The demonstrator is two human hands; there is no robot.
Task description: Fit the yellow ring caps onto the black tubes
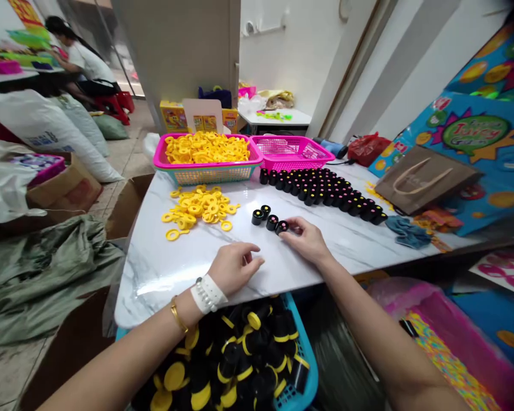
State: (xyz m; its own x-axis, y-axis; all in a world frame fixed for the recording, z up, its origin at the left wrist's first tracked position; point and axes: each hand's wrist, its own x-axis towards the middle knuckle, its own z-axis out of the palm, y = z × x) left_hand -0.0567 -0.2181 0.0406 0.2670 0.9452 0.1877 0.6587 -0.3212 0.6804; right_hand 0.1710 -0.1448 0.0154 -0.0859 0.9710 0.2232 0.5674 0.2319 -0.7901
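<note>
My right hand [306, 238] has its thumb and fingertips around a small black cylinder [281, 227] with a pink centre on top. Three more such cylinders stand just left of it, among them one with a yellow centre [257, 217]. Lower on the white marbled table [167, 274], my left hand [235, 267] is half curled, thumb apart from the fingers, with nothing in it. Beyond it lies a loose heap of yellow plastic ring pieces [203, 206]. Several rows of black cylinders [321, 188] stand upright toward the back right.
A pink basket [208, 162] full of yellow ring pieces stands at the back, beside another pink basket [291, 151]. Below the table edge, a blue basket [310, 371] holds black-and-yellow caps. A brown paper bag [426, 180] is at right. A seated person [83, 60] works far left.
</note>
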